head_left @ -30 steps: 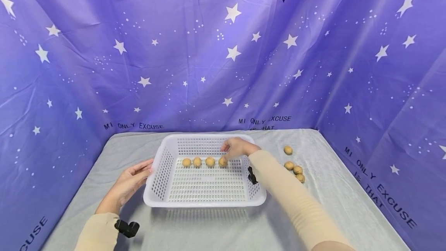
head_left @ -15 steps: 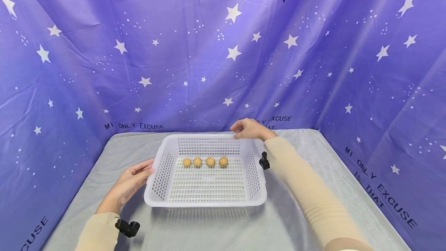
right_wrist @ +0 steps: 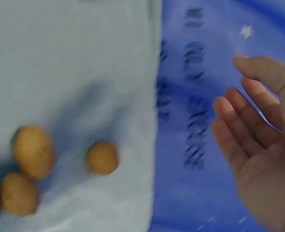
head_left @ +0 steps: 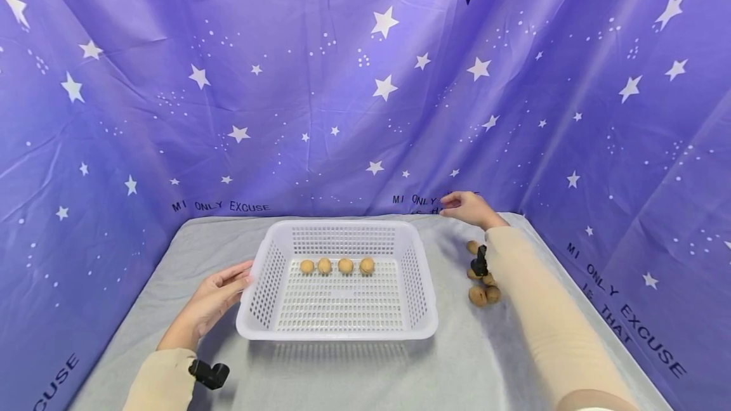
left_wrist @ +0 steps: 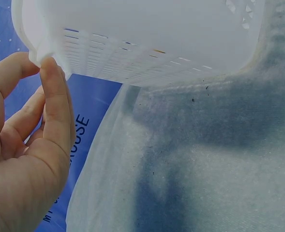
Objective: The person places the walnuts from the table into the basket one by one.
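Observation:
A white plastic basket (head_left: 337, 336) with slotted walls stands mid-table, a row of several walnuts (head_left: 345, 266) on its floor toward the far wall. At its left side my left hand (head_left: 208, 300) pinches the rim between thumb and finger, which the left wrist view shows close up at the rim's edge (left_wrist: 36, 46). My right hand (head_left: 469, 207) is raised beyond the loose walnuts (head_left: 477, 296) on the table's right side. Its fingers are relaxed and hold nothing in the right wrist view, and a single walnut (right_wrist: 102, 158) lies nearest it there.
A grey cloth (head_left: 342, 376) covers the table. A purple-blue curtain (head_left: 320, 100) with stars and lettering surrounds it at the back and both sides. The right sleeve (head_left: 548, 309) overlaps part of the loose walnut group in the head view.
My right hand has let go of a walnut at the right end of the row, risen out of the basket and moved right. The left hand stays at the rim.

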Demonstrator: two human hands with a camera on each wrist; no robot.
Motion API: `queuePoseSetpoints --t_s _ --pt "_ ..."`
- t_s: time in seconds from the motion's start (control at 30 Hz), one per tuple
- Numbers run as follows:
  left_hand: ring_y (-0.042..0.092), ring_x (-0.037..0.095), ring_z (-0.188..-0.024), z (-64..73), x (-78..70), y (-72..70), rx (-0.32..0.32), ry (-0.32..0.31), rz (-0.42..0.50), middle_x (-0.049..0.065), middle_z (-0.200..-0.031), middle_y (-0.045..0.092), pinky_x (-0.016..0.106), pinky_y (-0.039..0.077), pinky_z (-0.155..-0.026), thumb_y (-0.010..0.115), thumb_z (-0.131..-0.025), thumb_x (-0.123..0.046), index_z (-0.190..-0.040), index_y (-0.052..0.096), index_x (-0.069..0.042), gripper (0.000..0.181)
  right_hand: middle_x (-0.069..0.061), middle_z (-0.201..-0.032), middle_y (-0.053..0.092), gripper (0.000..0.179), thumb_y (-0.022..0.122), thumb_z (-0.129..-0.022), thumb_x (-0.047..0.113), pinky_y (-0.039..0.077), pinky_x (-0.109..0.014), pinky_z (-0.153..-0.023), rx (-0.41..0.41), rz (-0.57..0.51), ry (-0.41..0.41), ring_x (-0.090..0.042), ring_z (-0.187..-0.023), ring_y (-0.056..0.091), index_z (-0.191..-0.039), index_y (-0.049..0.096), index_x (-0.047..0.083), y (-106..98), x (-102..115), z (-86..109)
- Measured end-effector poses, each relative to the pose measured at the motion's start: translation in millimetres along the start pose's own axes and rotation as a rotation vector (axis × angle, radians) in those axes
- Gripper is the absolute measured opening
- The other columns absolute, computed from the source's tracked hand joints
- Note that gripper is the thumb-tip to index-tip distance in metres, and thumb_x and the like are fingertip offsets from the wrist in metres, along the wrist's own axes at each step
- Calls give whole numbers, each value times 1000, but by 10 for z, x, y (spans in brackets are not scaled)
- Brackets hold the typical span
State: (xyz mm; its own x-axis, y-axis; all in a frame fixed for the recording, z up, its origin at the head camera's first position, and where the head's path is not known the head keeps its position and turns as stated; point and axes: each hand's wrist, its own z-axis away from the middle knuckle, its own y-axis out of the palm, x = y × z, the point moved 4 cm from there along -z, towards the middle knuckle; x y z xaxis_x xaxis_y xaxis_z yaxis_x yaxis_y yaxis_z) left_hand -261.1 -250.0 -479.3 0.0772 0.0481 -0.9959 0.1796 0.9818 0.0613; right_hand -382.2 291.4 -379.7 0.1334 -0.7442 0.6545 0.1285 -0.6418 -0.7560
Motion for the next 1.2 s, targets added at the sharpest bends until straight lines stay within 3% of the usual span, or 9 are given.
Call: queuePoseSetpoints --t_s 0.2,0.43,0.67,1.0,1.2 --pt "65 11 -108 -1 8 -5 0 -2 -2 -1 -123 67 27 54 -93 66 -98 -11 -149 36 10 63 -30 -126 60 49 67 -96 20 44 -54 -103 -80 -7 74 -44 -116 57 -133 55 -10 -16 -484 154" --pt "65 11 -109 -9 21 -13 -15 -13 3 -4 -121 68 27 53 -94 68 -97 -12 -149 38 9 63 -37 -136 48 54 62 -98 20 35 -58 -109 -67 3 165 -51 -125 47 -138 48 -13 168 -864 282" --pt "64 11 -110 -22 31 -11 -20 -17 -8 -3 -122 68 27 53 -94 69 -97 -13 -149 38 9 64 -35 -141 45 55 60 -97 16 34 -55 -112 -58 -89 217 -50 -130 44 -140 44 -16 352 -1145 378" --pt "65 12 -109 -16 9 5 -21 -5 10 1 -125 67 27 54 -93 67 -97 -10 -149 38 10 62 -32 -140 49 49 62 -97 17 31 -56 -113 -112 -139 289 -49 -132 42 -137 53 -11 360 -1256 421" --pt "65 11 -108 -7 11 1 -21 -8 15 3 -127 66 27 54 -92 67 -97 -10 -149 38 9 62 -32 -138 51 51 61 -96 18 32 -56 -112 -137 -66 271 -49 -129 44 -137 53 -10 250 -1171 460"
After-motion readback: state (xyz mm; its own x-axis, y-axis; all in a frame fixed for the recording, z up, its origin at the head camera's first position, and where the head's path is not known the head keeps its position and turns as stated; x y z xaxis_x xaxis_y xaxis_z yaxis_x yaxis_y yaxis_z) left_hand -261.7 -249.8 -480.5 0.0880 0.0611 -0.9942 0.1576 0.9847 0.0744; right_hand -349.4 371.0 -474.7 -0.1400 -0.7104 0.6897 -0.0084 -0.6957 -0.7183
